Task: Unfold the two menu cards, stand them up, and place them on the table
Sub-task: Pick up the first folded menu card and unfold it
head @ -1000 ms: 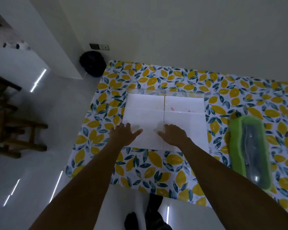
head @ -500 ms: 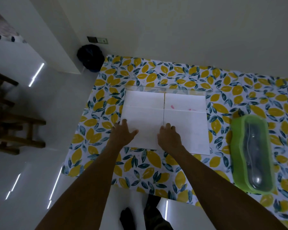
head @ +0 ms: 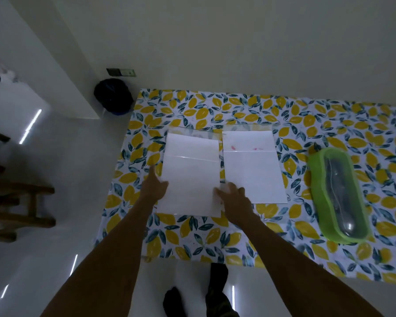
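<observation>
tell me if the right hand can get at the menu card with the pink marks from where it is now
Probably yes. The right hand sits at the near edge of the left card, right beside the marked card, which lies flat and uncovered. Nothing stands between them; the green container is off to the far side.

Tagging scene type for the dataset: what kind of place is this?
Likely a home dining area. A table with a lemon-print tablecloth stands against a plain wall, a lidded green container holding cutlery lies on it, and wooden chairs stand on the glossy floor.
</observation>
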